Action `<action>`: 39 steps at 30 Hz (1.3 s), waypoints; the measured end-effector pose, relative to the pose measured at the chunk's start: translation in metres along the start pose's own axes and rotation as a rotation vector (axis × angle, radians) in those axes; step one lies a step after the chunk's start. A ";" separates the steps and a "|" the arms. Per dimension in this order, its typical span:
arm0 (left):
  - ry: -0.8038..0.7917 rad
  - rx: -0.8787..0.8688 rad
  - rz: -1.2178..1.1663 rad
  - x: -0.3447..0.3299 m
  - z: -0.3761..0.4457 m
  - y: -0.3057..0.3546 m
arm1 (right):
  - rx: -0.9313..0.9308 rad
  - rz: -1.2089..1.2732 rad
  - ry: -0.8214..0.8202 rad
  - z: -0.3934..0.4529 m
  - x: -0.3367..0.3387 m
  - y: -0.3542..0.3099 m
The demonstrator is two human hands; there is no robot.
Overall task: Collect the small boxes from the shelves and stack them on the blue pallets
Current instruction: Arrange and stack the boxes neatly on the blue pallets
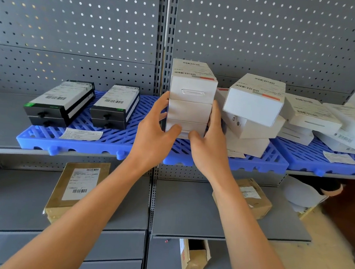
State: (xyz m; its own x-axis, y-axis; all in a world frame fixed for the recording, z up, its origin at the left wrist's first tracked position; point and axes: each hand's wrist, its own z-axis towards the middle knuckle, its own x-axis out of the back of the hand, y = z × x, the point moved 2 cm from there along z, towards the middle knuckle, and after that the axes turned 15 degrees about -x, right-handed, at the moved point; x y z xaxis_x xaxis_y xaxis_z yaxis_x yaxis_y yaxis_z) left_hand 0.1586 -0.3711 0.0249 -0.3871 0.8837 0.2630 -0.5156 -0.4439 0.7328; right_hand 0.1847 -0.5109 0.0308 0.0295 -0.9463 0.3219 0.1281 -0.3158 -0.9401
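Nearest the camera, 2 bare forearms reach up and forward over a lower grey shelf [186, 209], where 2 brown parcels [74, 191] lie untouched. The left hand [155, 132] and the right hand [209, 137] clasp a stack of white boxes [190, 100] from either side, fingers flat on the side walls and both thumbs curled against the front of the lowest box. The stack looks 3 or 4 high and stands upright on the blue pallet [127, 148], at the middle of the upper shelf.

The boxes look like stiff, smooth card and probably light, so the risk is sliding between layers rather than weight. Squeezing low, with a thumb under the front edge, should keep the column together; the top box is held only by gravity and could tip.

Just right of it, a leaning pile of white boxes [253, 111] sits crookedly. Further left on the same pallet stand 2 stacks of black boxes [59, 104].
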 end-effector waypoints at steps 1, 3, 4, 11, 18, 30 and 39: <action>-0.006 -0.003 0.008 0.002 -0.002 0.002 | -0.001 0.000 0.005 -0.003 0.000 -0.001; -0.017 0.000 0.020 0.006 -0.007 0.007 | 0.011 -0.003 0.015 -0.011 0.001 -0.001; -0.017 0.006 0.022 0.008 -0.009 0.009 | 0.021 -0.012 0.019 -0.014 0.001 -0.001; 0.008 -0.022 0.036 0.021 -0.033 0.026 | 0.077 -0.035 0.062 -0.046 0.014 -0.001; -0.021 -0.045 -0.019 0.004 -0.050 0.045 | 0.013 -0.053 0.186 -0.073 0.057 0.004; 0.016 -0.054 -0.097 -0.074 -0.020 0.075 | 0.116 -0.004 0.283 -0.027 0.137 0.024; 0.230 -0.061 -0.047 -0.113 0.001 0.077 | 0.279 -0.001 0.138 0.027 0.163 0.029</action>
State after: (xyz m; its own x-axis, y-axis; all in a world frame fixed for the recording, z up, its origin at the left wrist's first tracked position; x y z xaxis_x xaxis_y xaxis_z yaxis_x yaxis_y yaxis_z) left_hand 0.1634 -0.5056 0.0523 -0.5221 0.8496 0.0741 -0.5800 -0.4175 0.6995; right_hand 0.2196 -0.6720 0.0592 -0.1033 -0.9524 0.2866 0.3956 -0.3038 -0.8667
